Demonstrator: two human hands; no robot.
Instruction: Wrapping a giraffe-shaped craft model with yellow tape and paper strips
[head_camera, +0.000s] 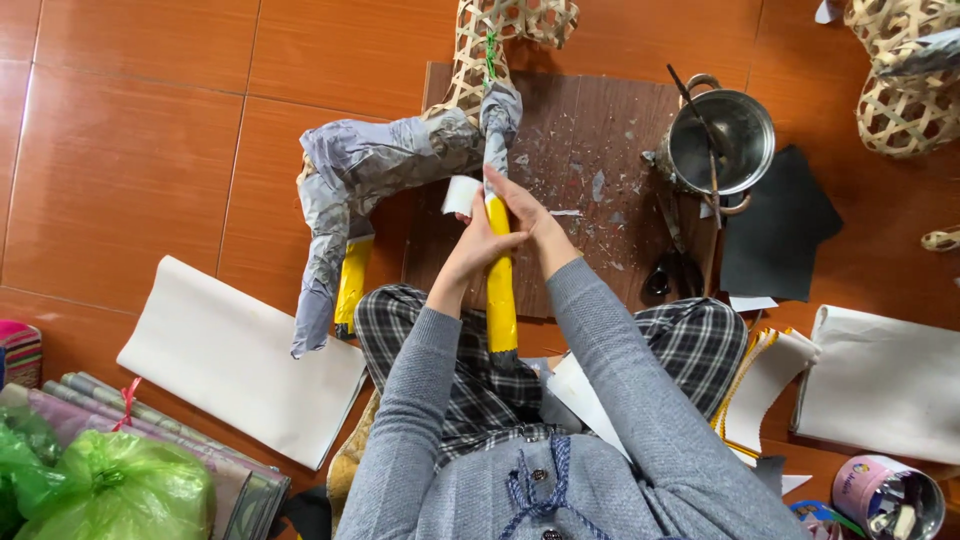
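Orange floor tiles (150, 130) fill the room, and a brown board (590, 130) lies on them in front of the seated person. Across the lap stands a woven bamboo frame figure (400, 160), mostly covered with grey paper, with two legs wrapped in yellow. The left hand (478, 245) grips the nearer yellow leg (500, 285), fingers closed around it. The right hand (520, 210) presses on the top of the same leg, fingers together and bent over it, next to a small white paper piece (460, 195) that sticks out just beside the thumb.

A metal pot (722, 140) with a stick in it stands on the board's right edge, with scissors (672, 270) and a black sheet (780, 225) near. White paper sheets (235, 355) lie on the floor at the left.

I think the white piece can wrinkle or go on crooked if the fingers press unevenly. The figure rests only on the knees, so a strong push may tip it toward the pot.
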